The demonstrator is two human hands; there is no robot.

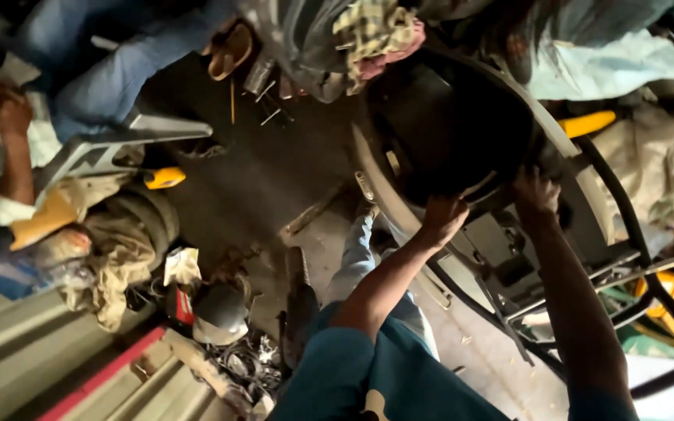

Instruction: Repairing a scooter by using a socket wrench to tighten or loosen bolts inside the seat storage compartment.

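Both my arms in teal sleeves reach up to a scooter body. My left hand (442, 218) grips the lower rim of a large black tub (446, 125) set inside the grey body panel (372, 175). My right hand (536, 192) is closed on the tub's right edge, next to a black bracket. The fingertips of both hands are hidden behind the rim. Below the hands lies the grey frame (501, 257) with bars and cables.
Another person in jeans and a sandal (228, 51) sits at upper left. A yellow-handled tool (164, 178), rags (118, 242) and loose metal parts (267, 101) lie on the dark floor. A checked cloth (372, 31) hangs above. A black tube (633, 218) curves at right.
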